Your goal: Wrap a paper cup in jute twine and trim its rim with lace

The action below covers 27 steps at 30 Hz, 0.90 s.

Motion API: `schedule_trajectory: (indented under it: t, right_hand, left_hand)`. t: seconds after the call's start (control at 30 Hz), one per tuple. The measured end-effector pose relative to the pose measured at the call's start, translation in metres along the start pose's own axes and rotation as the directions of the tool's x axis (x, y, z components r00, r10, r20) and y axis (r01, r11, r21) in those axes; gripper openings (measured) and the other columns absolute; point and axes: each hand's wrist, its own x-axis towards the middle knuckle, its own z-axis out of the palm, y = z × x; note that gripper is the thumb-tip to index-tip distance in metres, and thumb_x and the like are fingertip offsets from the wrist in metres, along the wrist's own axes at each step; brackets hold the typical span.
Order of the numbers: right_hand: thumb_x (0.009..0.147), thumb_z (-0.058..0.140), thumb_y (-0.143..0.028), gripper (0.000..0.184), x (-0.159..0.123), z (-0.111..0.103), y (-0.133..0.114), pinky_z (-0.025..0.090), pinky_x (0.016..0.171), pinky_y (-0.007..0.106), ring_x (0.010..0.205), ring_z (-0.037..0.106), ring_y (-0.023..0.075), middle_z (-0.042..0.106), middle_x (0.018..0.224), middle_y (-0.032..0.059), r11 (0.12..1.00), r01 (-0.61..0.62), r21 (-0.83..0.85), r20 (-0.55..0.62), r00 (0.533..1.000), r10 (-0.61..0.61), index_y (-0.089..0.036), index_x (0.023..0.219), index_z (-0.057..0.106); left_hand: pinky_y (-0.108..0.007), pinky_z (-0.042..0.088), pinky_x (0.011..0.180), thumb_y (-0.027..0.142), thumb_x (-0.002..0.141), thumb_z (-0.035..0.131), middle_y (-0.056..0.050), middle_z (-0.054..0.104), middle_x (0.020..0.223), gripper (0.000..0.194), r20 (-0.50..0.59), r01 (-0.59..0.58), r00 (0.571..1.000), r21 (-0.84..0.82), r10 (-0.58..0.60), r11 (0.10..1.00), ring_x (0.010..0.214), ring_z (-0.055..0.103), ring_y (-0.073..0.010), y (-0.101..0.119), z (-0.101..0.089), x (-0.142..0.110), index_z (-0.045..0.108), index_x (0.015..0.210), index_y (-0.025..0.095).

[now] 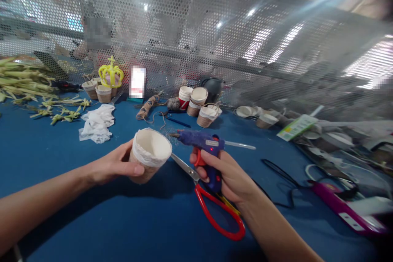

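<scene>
My left hand [121, 163] grips a paper cup [144, 161] wrapped in brown twine, with a white fabric band round its rim. The cup is tilted, so its pale inside shows. My right hand [224, 172] is closed round a blue hot glue gun [199, 141], fingers at its orange trigger. Its nozzle points left, just beyond the cup's rim and apart from it. A clear glue stick [241, 145] sticks out of the gun's back, and a small red light glows on its side. Red-handled scissors [219, 217] lie on the table beneath the gun, partly hidden.
Several twine-wrapped cups [207, 115] stand along the back, near a twine bundle [147, 107] and a blue pen [178, 121]. White cloth [97, 123] and dried husks [27, 77] lie left. A purple power strip [346, 208] with cords is at right. Perforated metal panel [196, 32] rises behind.
</scene>
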Motion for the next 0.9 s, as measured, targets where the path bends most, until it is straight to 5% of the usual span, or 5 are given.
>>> schedule_trajectory:
  t: [0.3, 0.53, 0.7, 0.9]
  right_hand:
    - [0.066, 0.072, -0.033, 0.024, 0.006, 0.005, 0.008, 0.021, 0.035, 0.016, 0.039, 0.035, 0.0010, 0.056, 0.062, -0.0005, 0.977, -0.087, 0.197, 0.132, 0.989, 0.062, -0.011, 0.065, 0.063]
    - [0.068, 0.070, -0.035, 0.026, 0.008, 0.005, 0.013, 0.018, 0.035, 0.017, 0.039, 0.032, 0.0019, 0.050, 0.055, -0.0026, 0.983, -0.088, 0.162, 0.165, 0.984, 0.061, -0.011, 0.066, 0.062]
    - [0.077, 0.061, -0.038, 0.028, 0.002, 0.005, 0.007, 0.023, 0.038, 0.019, 0.039, 0.034, 0.0054, 0.043, 0.042, -0.0049, 0.981, 0.070, -0.182, 0.081, 0.995, -0.056, -0.012, 0.070, 0.060]
    - [0.077, 0.058, -0.041, 0.029, -0.007, 0.003, -0.003, 0.033, 0.044, 0.023, 0.043, 0.041, 0.0088, 0.047, 0.046, -0.0039, 0.756, 0.176, -0.630, 0.039, 0.980, -0.196, -0.016, 0.063, 0.058]
  left_hand:
    - [-0.032, 0.043, 0.069, 0.043, 0.058, 0.070, -0.007, 0.058, 0.083, 0.062, 0.081, 0.040, 0.996, -0.052, -0.036, 0.998, 0.077, 0.052, -0.0208, 0.005, 0.009, -0.003, 0.053, 0.110, 0.014]
    - [-0.025, 0.037, 0.051, 0.045, 0.057, 0.070, -0.004, 0.052, 0.069, 0.060, 0.092, 0.052, 0.995, -0.054, -0.047, 0.997, 0.061, 0.045, -0.0146, 0.009, 0.013, -0.002, 0.055, 0.106, 0.014]
    - [-0.019, 0.031, 0.048, 0.032, 0.063, 0.070, -0.001, 0.052, 0.072, 0.063, 0.136, 0.070, 0.989, -0.148, -0.050, 0.987, 0.056, 0.040, -0.0089, 0.006, 0.011, -0.002, 0.043, 0.118, 0.015]
    - [-0.018, 0.031, 0.045, 0.034, 0.062, 0.071, -0.001, 0.052, 0.073, 0.068, 0.044, 0.095, 0.995, -0.017, -0.094, 0.995, 0.056, 0.041, -0.0086, 0.005, 0.007, 0.001, 0.040, 0.119, 0.015]
